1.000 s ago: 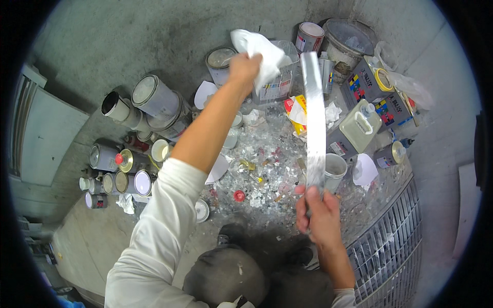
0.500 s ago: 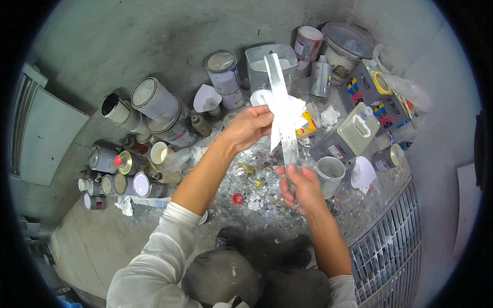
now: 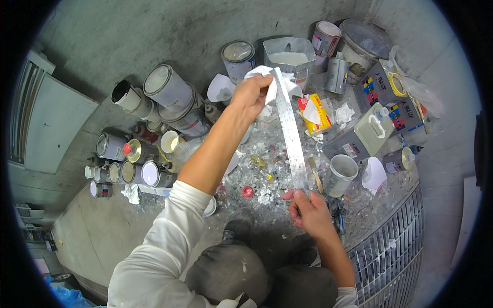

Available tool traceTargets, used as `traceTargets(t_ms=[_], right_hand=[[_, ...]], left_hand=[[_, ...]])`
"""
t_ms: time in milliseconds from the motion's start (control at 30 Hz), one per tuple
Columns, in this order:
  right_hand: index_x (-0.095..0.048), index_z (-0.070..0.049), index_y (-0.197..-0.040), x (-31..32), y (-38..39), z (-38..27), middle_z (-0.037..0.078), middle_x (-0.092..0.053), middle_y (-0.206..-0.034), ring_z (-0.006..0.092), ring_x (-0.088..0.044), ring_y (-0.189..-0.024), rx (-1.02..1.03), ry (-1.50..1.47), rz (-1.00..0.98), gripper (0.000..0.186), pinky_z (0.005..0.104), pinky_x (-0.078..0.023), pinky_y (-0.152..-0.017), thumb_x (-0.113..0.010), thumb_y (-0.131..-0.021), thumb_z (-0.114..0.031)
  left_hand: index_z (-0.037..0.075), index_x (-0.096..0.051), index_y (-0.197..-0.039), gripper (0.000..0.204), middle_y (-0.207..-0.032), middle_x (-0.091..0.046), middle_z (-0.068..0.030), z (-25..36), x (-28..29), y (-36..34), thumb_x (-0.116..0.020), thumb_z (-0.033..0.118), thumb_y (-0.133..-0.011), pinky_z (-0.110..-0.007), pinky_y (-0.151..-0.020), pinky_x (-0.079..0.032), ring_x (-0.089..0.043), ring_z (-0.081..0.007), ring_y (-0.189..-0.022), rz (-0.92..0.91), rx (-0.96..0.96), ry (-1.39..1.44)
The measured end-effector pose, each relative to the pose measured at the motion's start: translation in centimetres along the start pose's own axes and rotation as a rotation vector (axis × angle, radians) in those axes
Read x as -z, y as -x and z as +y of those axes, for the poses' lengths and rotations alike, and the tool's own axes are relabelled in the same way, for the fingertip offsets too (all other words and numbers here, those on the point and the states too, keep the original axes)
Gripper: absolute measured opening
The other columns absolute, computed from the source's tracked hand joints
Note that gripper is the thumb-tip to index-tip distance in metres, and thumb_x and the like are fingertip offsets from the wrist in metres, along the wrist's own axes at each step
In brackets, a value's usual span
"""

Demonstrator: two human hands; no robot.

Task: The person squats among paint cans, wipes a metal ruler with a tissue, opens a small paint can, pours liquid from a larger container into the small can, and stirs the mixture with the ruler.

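Observation:
A long metal ruler [image 3: 290,137] with fine markings is held up at a slant in front of me. My right hand [image 3: 310,211] pinches its near end between thumb and fingers. At the far end, my left hand [image 3: 251,93] is closed on a crumpled white tissue [image 3: 269,87], which is pressed around the ruler near its tip. Part of the tissue sticks out beyond the ruler's right edge. Below the ruler, a brush-like tool with a wooden handle [image 3: 315,177] lies by a translucent plastic cup [image 3: 343,174].
Paint cans [image 3: 169,87] crowd the left side. Against the back wall stands a clear tub of whitish liquid [image 3: 288,57]. A yellow and red tissue pack [image 3: 316,115], a rectangular metal canister [image 3: 359,134] and a metal grate [image 3: 387,238] are to the right. Paint-spattered debris covers the floor.
My left hand has slid the tissue up the ruler from its middle to the far end. The right hand has lowered slightly, still holding the near end. The view has shifted a little.

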State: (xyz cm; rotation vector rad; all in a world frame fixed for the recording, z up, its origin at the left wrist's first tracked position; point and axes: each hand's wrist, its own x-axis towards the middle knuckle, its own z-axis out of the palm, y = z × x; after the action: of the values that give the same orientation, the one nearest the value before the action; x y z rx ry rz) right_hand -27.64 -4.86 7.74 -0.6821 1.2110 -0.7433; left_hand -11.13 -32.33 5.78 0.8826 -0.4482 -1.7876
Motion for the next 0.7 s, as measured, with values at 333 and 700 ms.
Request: traceTargets(t_ms=[333, 700], right_hand=[[-0.060, 0.001, -0.115, 2.1, -0.9, 0.8, 0.004, -0.060, -0.082, 0.0128, -0.053, -0.066, 0.328, 0.236, 0.461, 0.031, 0.0273, -0.044, -0.062, -0.054, -0.097, -0.024], [-0.054, 0.004, -0.118, 0.5, -3.7, 2.4, 0.024, -0.066, -0.092, 0.0377, -0.066, -0.081, 0.569, 0.732, 0.586, 0.040, 0.0424, -0.052, -0.071, -0.065, -0.090, -0.021]], left_hand=[[0.004, -0.065, -0.095, 0.012, -0.087, -0.068, -0.0025, -0.7, 2.0, 2.8, -0.064, 0.016, -0.094, -0.027, -0.068, -0.051, -0.065, -0.0125, -0.078, -0.016, -0.111, -0.359], [0.001, -0.065, -0.099, 0.012, -0.090, -0.070, -0.0075, -7.5, -0.6, 7.6, -0.068, 0.005, -0.088, -0.029, -0.076, -0.053, -0.067, -0.0155, -0.081, -0.018, 0.125, -0.293]])
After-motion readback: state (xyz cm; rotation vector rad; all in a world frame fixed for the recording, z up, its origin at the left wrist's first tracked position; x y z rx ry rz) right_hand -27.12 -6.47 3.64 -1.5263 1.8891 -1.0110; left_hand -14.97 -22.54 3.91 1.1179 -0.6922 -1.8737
